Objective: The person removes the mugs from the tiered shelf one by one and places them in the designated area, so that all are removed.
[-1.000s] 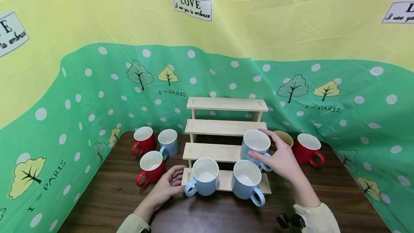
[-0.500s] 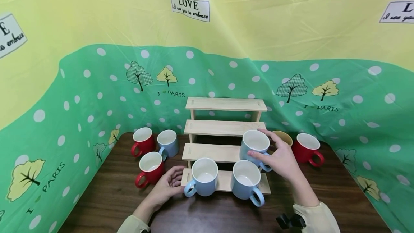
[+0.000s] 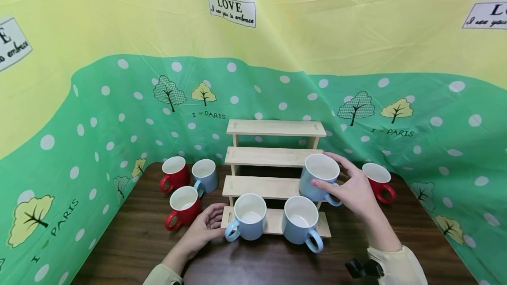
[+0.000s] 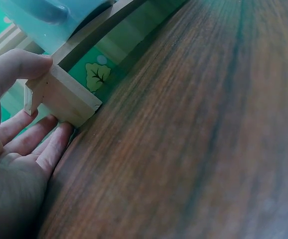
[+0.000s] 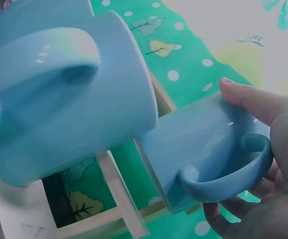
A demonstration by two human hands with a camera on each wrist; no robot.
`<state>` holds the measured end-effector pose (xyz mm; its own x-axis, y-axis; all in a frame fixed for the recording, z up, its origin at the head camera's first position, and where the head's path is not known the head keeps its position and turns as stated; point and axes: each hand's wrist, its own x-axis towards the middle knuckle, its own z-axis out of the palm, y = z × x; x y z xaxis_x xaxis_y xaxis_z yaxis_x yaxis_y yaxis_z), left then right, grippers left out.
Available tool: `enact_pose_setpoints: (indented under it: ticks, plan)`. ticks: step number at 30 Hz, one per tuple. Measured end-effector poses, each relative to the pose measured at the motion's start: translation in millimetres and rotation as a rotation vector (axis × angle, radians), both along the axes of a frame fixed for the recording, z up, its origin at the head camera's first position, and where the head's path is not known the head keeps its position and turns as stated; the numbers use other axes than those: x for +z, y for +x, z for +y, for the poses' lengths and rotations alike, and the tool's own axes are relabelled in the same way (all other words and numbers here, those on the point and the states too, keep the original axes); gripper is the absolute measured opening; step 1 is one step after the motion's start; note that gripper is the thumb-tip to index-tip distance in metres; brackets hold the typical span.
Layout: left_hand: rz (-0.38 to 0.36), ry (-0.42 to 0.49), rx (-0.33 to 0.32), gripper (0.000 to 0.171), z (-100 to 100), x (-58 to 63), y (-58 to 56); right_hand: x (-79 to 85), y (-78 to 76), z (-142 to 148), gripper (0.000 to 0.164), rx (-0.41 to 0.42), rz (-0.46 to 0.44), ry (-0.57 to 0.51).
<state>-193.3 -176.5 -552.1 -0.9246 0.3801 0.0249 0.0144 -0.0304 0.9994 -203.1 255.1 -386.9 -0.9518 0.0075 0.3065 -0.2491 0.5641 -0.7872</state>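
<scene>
My right hand [image 3: 352,188] grips a light blue mug [image 3: 313,184] by its sides, thumb in front and fingers behind. This mug is at the right end of the second step of a wooden step rack [image 3: 253,186]; in the right wrist view its handle [image 5: 233,184] lies near the palm. With thumb and fingers my left hand [image 3: 203,228] holds the left end of the bottom step [image 4: 72,99]. Two other blue mugs stand on that step, a left mug [image 3: 249,221] and a right mug [image 3: 299,223], white inside.
On the dark wood table [image 3: 130,241], left of the rack, stand a red mug [image 3: 178,175], a blue mug [image 3: 207,177] and a nearer red mug [image 3: 188,208]. One more red mug [image 3: 378,181] is at the right, beyond my hand. A patterned cloth [image 3: 253,87] hangs behind.
My right hand has shifted right and slightly up with the blue mug. The yellow mug behind it is now hidden. My left hand keeps its place on the rack.
</scene>
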Motion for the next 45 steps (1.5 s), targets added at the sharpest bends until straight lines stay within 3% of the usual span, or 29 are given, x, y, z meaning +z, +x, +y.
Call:
enact_pose_setpoints:
  ticks: [13,24,30,36,45]
  plan:
    - [-0.028,-0.019,0.013,0.076,0,-0.2,-0.9,8.4,14.8,11,0.083,-0.072,0.067,-0.037]
    - [-0.039,-0.022,0.035,0.076,-2,-0.3,4.7,3.4,23.7,36,0.085,-0.155,0.071,0.002]
    - [-0.018,-0.032,0.024,0.075,0,-0.8,-1.8,-5.0,32.1,55,0.082,-0.218,0.053,-0.025]
    - [-0.005,-0.043,0.013,0.076,2,1.6,-9.7,-21.4,34.5,79,0.083,-0.215,-0.009,-0.053]
    - [-0.009,-0.028,0.018,0.076,-2,-2.2,-3.0,-46.7,28.6,93,0.087,-0.176,-0.059,0.071]
